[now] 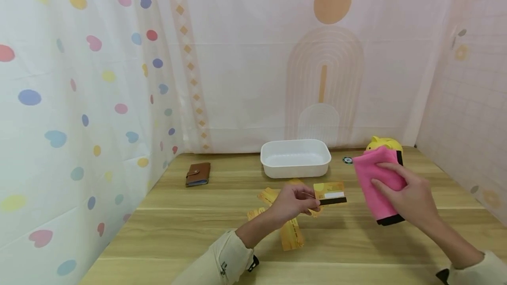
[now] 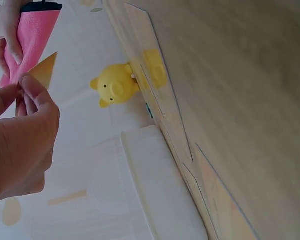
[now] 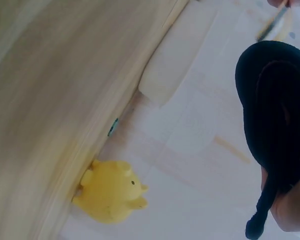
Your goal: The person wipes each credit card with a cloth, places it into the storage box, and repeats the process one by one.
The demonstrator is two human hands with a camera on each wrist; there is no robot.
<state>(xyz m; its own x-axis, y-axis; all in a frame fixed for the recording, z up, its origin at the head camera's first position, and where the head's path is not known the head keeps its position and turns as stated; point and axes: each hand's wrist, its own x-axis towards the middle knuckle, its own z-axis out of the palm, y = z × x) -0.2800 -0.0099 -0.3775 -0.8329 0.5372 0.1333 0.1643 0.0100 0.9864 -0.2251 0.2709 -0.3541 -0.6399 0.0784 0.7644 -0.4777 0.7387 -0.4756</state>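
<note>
My left hand (image 1: 294, 202) pinches a yellow card (image 1: 335, 187) by its left edge, its dark stripe along the bottom, held above the table. On the right, my right hand (image 1: 412, 192) grips a pink cloth pouch (image 1: 374, 177) with black trim, thumb and fingers on its near face. The left wrist view has the left hand (image 2: 27, 135) with the card (image 2: 44, 70) overlapping the pink pouch (image 2: 37, 32). In the right wrist view the pouch's black rim (image 3: 250, 100) surrounds a dark opening, with part of the right hand (image 3: 292, 205) below.
Several yellow-orange paper strips (image 1: 291, 236) lie below the left hand. A white rectangular tub (image 1: 295, 171) stands at the back, a brown snap wallet (image 1: 199, 173) to its left. Right of the tub are a small round chip (image 1: 347, 160) and a yellow piggy bank (image 1: 389, 143), partly behind the pouch.
</note>
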